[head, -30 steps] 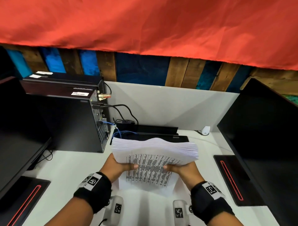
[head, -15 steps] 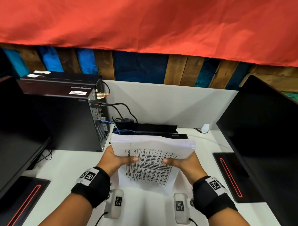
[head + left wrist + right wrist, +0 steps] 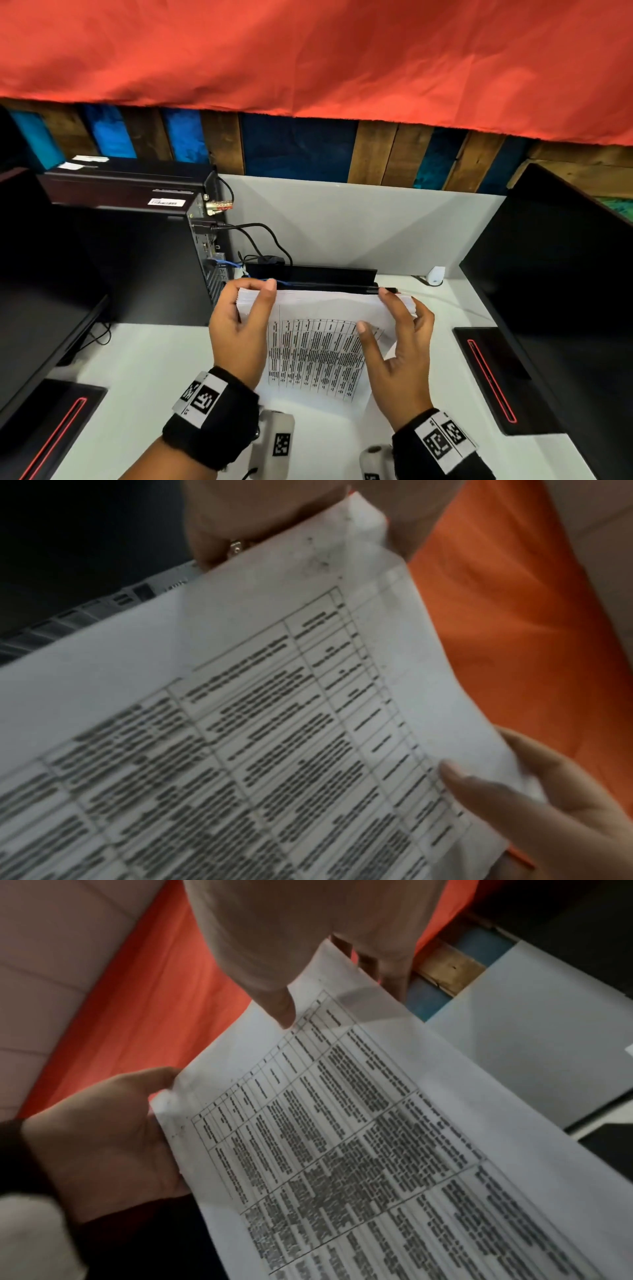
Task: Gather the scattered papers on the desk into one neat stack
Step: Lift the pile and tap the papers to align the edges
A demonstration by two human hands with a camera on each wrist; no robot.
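Fingers (image 3: 270, 286) of the left hand (image 3: 239, 329) curl over the far left corner of a thick stack of papers (image 3: 318, 346), clamping it against the palm, while the right hand (image 3: 399, 346) grips the opposite side, thumb pressed on the printed top sheet and fingers wrapped around the right edge. Held between both hands, the stack is tilted toward the camera above the white tabletop (image 3: 144, 377), its top page showing a dense printed table. A black computer tower (image 3: 137, 253) stands to the left with cables (image 3: 260, 236) trailing from its back, and dark monitors (image 3: 561, 291) flank the scene. Behind a white divider panel (image 3: 359, 222) hangs a red cloth (image 3: 315, 54) over wooden planks.
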